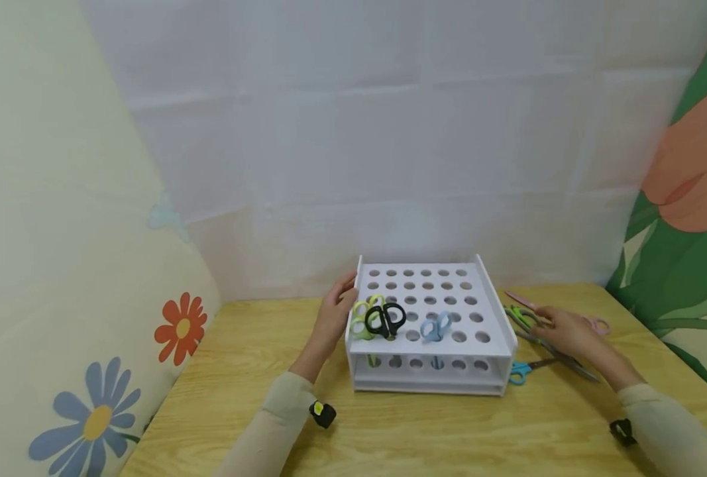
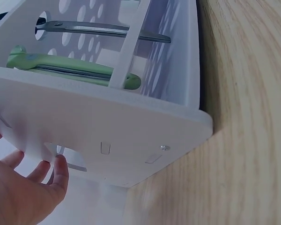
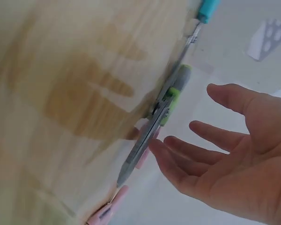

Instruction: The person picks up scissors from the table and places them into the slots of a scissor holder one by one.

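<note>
A white rack (image 1: 427, 386) with rows of round holes stands on the table. Black-handled scissors (image 1: 384, 319), green scissors (image 1: 360, 327) and light blue scissors (image 1: 436, 329) sit handles up in its front holes. My left hand (image 1: 332, 315) rests on the rack's left side wall, with its fingertips by the cut-out in the left wrist view. To the right of the rack, my right hand (image 1: 568, 331) hovers over loose scissors, fingers loosely bent and apart. Closest to it are scissors with green and grey handles (image 3: 173, 96); the little finger is near a grey blade (image 3: 140, 147).
Turquoise-handled scissors (image 1: 518, 373) lie by the rack's front right corner. Pink scissors (image 1: 599, 324) lie beyond the right hand. The wooden table (image 1: 425, 430) meets a white cloth backdrop (image 1: 359, 165) behind the rack, with flowered cloths at both sides.
</note>
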Tool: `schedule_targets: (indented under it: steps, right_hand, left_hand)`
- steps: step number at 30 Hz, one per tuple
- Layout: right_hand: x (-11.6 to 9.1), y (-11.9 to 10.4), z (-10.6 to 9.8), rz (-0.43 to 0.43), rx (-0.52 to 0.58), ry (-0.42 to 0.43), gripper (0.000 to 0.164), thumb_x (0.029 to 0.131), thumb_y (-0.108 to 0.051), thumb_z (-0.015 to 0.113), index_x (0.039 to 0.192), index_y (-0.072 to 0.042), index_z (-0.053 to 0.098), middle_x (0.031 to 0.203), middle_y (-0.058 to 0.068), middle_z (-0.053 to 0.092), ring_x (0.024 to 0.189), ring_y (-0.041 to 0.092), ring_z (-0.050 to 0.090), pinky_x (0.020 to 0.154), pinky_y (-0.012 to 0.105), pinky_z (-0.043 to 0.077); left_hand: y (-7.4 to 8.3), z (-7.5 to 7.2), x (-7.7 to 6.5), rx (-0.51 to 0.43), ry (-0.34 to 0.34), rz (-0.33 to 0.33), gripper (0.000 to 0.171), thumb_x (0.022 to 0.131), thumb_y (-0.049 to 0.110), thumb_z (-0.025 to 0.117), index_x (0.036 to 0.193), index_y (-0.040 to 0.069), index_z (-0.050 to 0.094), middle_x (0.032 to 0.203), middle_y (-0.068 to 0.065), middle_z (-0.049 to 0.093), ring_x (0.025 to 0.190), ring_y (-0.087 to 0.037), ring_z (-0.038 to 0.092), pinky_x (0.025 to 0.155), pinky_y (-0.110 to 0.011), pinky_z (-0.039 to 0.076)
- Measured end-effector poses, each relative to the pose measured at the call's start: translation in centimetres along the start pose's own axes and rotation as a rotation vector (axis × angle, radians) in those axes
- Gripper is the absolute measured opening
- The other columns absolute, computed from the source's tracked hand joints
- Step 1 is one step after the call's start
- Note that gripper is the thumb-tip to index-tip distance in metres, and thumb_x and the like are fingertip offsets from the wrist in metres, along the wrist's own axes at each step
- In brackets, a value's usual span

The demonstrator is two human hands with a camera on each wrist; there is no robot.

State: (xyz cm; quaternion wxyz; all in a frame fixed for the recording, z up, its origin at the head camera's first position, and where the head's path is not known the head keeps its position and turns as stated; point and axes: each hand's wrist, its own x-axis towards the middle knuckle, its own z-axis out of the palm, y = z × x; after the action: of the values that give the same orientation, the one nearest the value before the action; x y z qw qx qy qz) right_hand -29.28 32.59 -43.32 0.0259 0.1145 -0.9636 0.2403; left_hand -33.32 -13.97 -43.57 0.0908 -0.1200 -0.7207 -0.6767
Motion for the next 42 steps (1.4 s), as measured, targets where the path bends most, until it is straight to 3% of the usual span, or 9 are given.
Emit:
schedule_targets:
  steps: [4,9,15,21,27,30,35,38,42]
  right_hand:
    - [0.3,0.4,0.0,-0.017,-0.047,-0.034,0.052,0.094,-0.019,0.071,0.124,0.021,0.055,0.117,0.044,0.057,0.108,0.061,0.055,0.086,0.067,0.047]
    - [1.3,0.4,-0.2,-0.053,-0.103,-0.042,0.042,0.092,-0.016,0.071,0.112,0.019,0.059,0.099,0.031,0.066,0.088,0.045,0.064,0.074,0.058,0.051]
    - [2.2,-0.1,-0.6,-0.033,-0.182,-0.047,0.044,0.096,-0.020,0.068,0.115,0.018,0.057,0.102,0.032,0.062,0.095,0.050,0.060,0.077,0.061,0.050]
    - [3.5,0.3,-0.6,-0.151,-0.222,-0.072,0.044,0.095,-0.017,0.070,0.118,0.018,0.059,0.105,0.032,0.063,0.097,0.048,0.061,0.079,0.061,0.051]
    - [5.2,0.2,-1.0,-0.193,-0.172,-0.202,0.048,0.095,-0.020,0.073,0.123,0.017,0.060,0.105,0.023,0.067,0.091,0.035,0.064,0.078,0.056,0.052]
    - [5.7,0.5,-1.1,-0.198,-0.165,-0.276,0.052,0.095,-0.024,0.073,0.124,0.016,0.060,0.107,0.021,0.067,0.095,0.035,0.064,0.082,0.057,0.052]
    - [6.2,1.4,-1.0,-0.186,-0.165,-0.343,0.034,0.095,-0.025,0.074,0.110,0.005,0.066,0.093,0.006,0.064,0.083,0.023,0.060,0.072,0.046,0.051]
    - [6.3,1.6,-1.1,-0.209,-0.156,-0.334,0.021,0.093,-0.019,0.074,0.098,0.000,0.066,0.084,0.001,0.059,0.074,0.017,0.054,0.065,0.039,0.046]
    - [6.3,1.8,-1.0,-0.252,-0.146,-0.295,0.018,0.089,-0.014,0.078,0.087,-0.003,0.064,0.075,-0.001,0.053,0.067,0.016,0.048,0.061,0.036,0.042]
  left_hand:
    - [-0.2,0.2,-0.2,0.017,-0.007,-0.005,0.044,0.106,0.020,0.054,0.149,0.014,0.053,0.144,-0.015,0.053,0.123,-0.036,0.055,0.097,-0.047,0.049]
    - [-0.2,0.2,0.0,0.022,-0.007,0.004,0.044,0.105,0.022,0.055,0.149,0.015,0.053,0.143,-0.014,0.054,0.123,-0.033,0.055,0.099,-0.048,0.048]
    - [0.2,0.1,0.0,0.043,-0.009,0.013,0.046,0.105,0.023,0.055,0.150,0.014,0.052,0.142,-0.014,0.054,0.125,-0.033,0.053,0.101,-0.049,0.045]
    - [0.1,0.0,-0.1,0.024,-0.026,0.004,0.047,0.105,0.021,0.055,0.151,0.012,0.050,0.144,-0.017,0.053,0.128,-0.036,0.051,0.102,-0.050,0.045]
    - [0.8,0.0,-0.2,0.032,-0.035,-0.024,0.048,0.106,0.021,0.054,0.153,0.011,0.047,0.146,-0.018,0.050,0.129,-0.035,0.050,0.101,-0.050,0.046]
    - [0.4,0.1,0.0,0.042,-0.021,-0.018,0.046,0.105,0.023,0.054,0.151,0.016,0.050,0.145,-0.014,0.052,0.127,-0.033,0.052,0.100,-0.050,0.047]
    - [0.5,0.1,-0.1,0.040,-0.025,-0.011,0.047,0.106,0.023,0.054,0.151,0.015,0.050,0.144,-0.015,0.052,0.126,-0.034,0.053,0.099,-0.049,0.047]
    - [0.5,0.1,-0.2,0.039,-0.025,-0.027,0.047,0.105,0.025,0.054,0.152,0.016,0.050,0.145,-0.013,0.052,0.127,-0.033,0.052,0.100,-0.049,0.047]
    - [0.5,0.1,-0.1,0.031,-0.023,-0.023,0.047,0.105,0.025,0.054,0.151,0.016,0.050,0.145,-0.013,0.052,0.127,-0.033,0.051,0.101,-0.049,0.046]
